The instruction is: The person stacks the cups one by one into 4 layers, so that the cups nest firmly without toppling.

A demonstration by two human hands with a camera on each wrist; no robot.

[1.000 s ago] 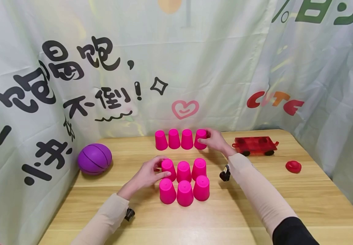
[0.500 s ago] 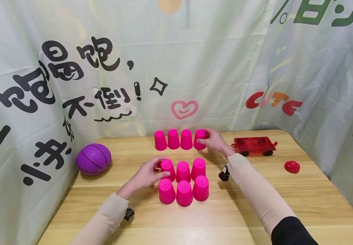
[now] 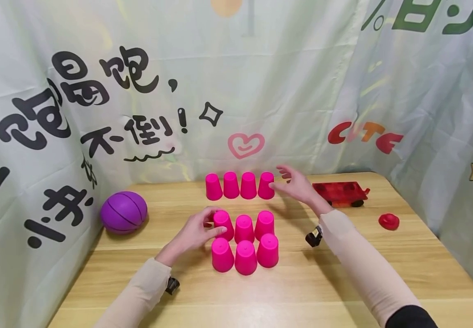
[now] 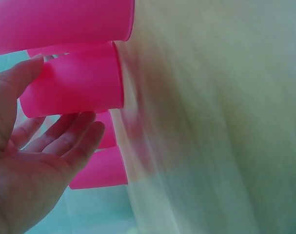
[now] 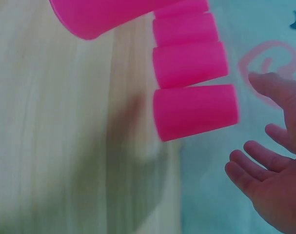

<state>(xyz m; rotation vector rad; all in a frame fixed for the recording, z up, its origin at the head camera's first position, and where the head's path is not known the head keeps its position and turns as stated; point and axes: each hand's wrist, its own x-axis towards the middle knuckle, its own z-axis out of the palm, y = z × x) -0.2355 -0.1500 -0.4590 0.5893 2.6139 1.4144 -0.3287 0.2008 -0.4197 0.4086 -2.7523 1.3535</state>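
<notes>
Ten upturned pink cups (image 3: 246, 258) stand on a wooden bench (image 3: 261, 300).

From left: purple ball (image 3: 124, 212), near left edge; left hand (image 3: 195, 231), grip partway around the middle row's leftmost cup (image 3: 223, 221); right hand (image 3: 300, 187), grip spread, holding nothing, beside the rightmost cup (image 3: 266, 182) near the back edge; red cart (image 3: 340, 193), near back-right corner.

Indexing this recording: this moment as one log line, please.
left hand: gripping front-group pink cup | right hand: empty, beside rear-row rightmost cup | pink cups: upside down
</notes>
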